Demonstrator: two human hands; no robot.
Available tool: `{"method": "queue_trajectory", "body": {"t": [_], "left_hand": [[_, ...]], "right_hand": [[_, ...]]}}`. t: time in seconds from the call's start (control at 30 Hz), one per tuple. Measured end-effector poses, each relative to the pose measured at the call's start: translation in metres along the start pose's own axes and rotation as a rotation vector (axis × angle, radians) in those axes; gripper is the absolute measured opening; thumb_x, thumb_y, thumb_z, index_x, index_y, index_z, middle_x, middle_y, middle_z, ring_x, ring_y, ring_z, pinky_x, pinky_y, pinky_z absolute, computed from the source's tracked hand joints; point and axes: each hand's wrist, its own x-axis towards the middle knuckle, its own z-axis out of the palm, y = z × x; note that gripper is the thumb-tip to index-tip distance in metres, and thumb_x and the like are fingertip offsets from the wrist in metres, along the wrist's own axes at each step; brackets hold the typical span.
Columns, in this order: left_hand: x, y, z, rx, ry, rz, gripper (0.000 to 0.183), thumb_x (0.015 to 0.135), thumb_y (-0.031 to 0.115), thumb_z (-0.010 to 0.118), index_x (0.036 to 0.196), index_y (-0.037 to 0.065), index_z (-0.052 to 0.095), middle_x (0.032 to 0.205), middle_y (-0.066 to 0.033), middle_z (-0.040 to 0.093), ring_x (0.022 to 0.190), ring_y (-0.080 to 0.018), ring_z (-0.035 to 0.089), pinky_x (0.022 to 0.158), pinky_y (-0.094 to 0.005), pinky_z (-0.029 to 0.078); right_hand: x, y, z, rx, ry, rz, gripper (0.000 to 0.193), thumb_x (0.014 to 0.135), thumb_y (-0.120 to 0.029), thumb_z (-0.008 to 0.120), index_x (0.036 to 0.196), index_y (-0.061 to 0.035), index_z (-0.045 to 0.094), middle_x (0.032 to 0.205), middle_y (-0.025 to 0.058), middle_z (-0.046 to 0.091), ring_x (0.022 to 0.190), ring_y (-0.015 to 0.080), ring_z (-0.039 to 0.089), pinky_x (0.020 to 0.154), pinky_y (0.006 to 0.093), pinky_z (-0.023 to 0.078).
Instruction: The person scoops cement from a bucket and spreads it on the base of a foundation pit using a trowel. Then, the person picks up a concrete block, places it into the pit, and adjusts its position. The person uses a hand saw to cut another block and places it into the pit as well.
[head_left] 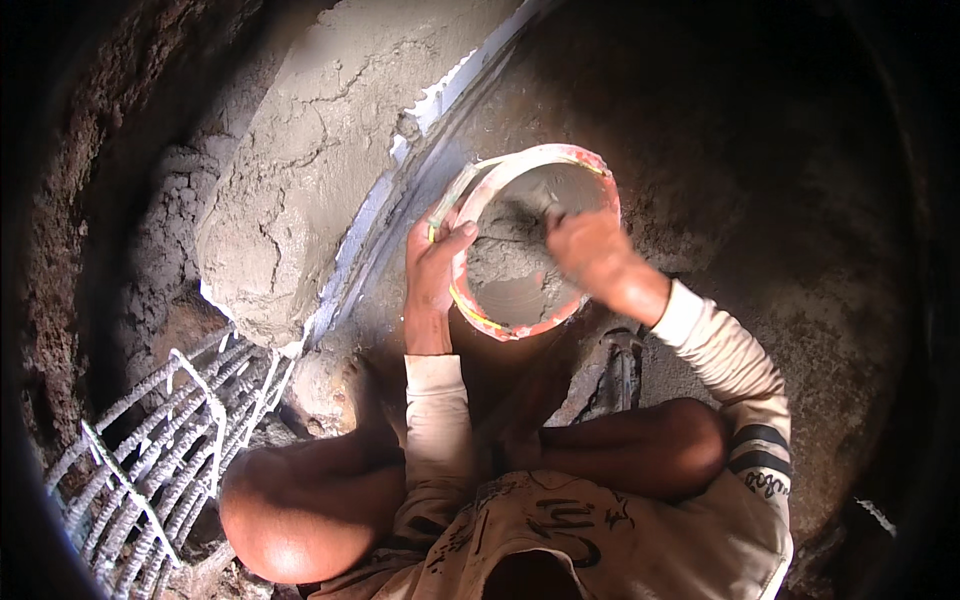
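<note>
A round reddish bucket (461,283), its rim smeared pale, stands in front of me with its mouth facing up. Wet grey cement mortar (508,262) lies inside, heaped on the left and smoother at the lower edge. My left hand (432,268) grips the bucket's left rim, thumb over the edge. Inside the right half of the bucket, my right hand (594,256) is closed and slightly blurred. A small pale-grey bit shows by its fingers, but what they hold is mostly hidden.
A long block coated in grey mortar (310,150) runs up the left, bordered by a whitish-blue edge strip (365,225). Mortar-crusted reinforcing bars (165,465) stick out at lower left. Rough earth wall (75,180) rises beyond. My bent legs (310,505) frame the near side.
</note>
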Motion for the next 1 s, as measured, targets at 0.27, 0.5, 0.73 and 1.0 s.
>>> {"method": "queue_trajectory", "body": {"t": [0.27,0.5,0.73,1.0], "left_hand": [[-0.011,-0.008,-0.003,0.033,-0.002,0.026,0.057,0.086,0.004,0.070,0.140,-0.009,0.054,0.128,-0.0085,0.065,0.111,-0.0139,0.060,0.098,-0.0282,0.045],[-0.019,-0.028,0.022,0.041,-0.088,-0.100,0.048,0.088,0.007,0.073,0.132,-0.006,0.060,0.114,-0.0023,0.065,0.100,-0.0087,0.057,0.095,-0.0260,0.044],[-0.020,-0.025,0.002,-0.030,0.021,-0.030,0.061,0.083,0.005,0.068,0.139,-0.014,0.052,0.138,-0.0222,0.061,0.129,-0.0269,0.057,0.111,-0.0366,0.038],[-0.025,-0.027,-0.002,-0.035,0.249,0.016,0.046,0.083,0.008,0.074,0.126,-0.005,0.063,0.104,-0.0063,0.068,0.091,-0.0128,0.063,0.082,-0.0281,0.048]], "right_hand": [[-0.061,0.053,-0.001,-0.046,-0.047,0.174,0.039,0.081,-0.015,0.067,0.118,-0.0031,0.067,0.084,0.0132,0.074,0.082,0.0290,0.074,0.072,0.0439,0.058],[-0.049,0.072,0.053,0.072,-0.005,0.084,0.034,0.086,-0.027,0.069,0.112,-0.0060,0.070,0.093,0.0133,0.073,0.090,0.0294,0.070,0.083,0.0432,0.056],[-0.020,0.053,0.097,0.465,-0.138,0.139,0.035,0.095,-0.035,0.065,0.105,-0.0018,0.071,0.093,0.0168,0.073,0.097,0.0349,0.068,0.089,0.0469,0.053],[-0.033,0.000,0.128,0.883,0.023,0.219,0.042,0.101,-0.037,0.062,0.127,-0.0049,0.069,0.121,0.0230,0.070,0.109,0.0391,0.068,0.098,0.0447,0.052]]}}
